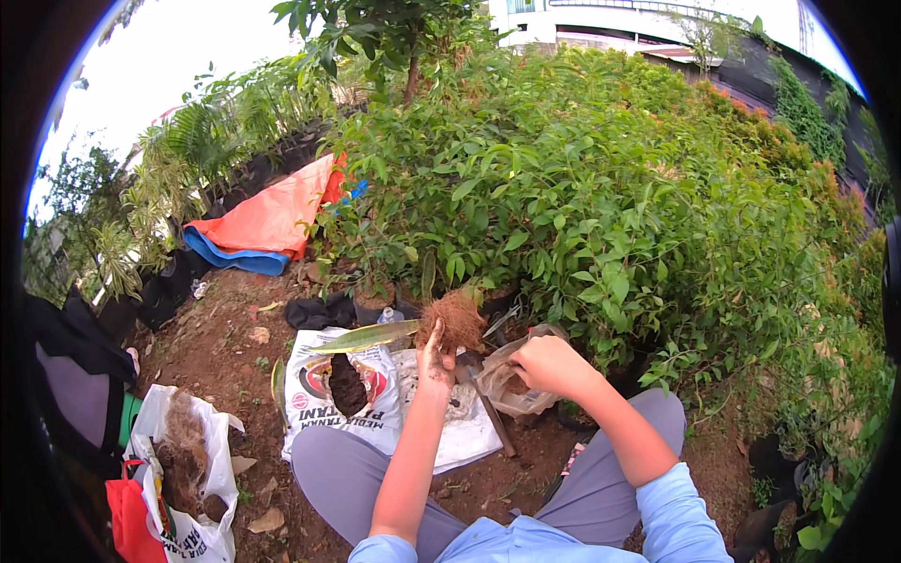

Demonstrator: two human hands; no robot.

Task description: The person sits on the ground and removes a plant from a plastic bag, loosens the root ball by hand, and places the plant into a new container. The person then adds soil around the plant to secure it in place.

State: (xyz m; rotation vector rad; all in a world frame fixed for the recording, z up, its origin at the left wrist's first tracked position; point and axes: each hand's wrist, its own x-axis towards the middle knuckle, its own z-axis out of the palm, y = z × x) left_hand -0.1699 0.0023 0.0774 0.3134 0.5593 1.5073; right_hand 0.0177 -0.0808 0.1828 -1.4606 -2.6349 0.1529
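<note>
My left hand (435, 361) is closed around a clump of brown coconut fibre (457, 317), held up in front of me. A long green leaf with yellow edges (368, 338), like a snake plant's, points left from the clump; where the two meet is partly hidden. My right hand (547, 364) grips the rim of a clear plastic bag (511, 402) with something brownish inside. Below my hands, a printed white sack (314, 413) lies flat, bearing a heap of dark soil (348, 385). A tool's wooden handle (497, 427) rests across the sack's right part.
Dense potted shrubs (582, 216) rise just ahead and to the right. At left stand an open white sack with brown fibre (183, 441) and a red bag (129, 511). An orange and blue tarp (267, 211) lies farther back on the brown dirt ground (225, 328).
</note>
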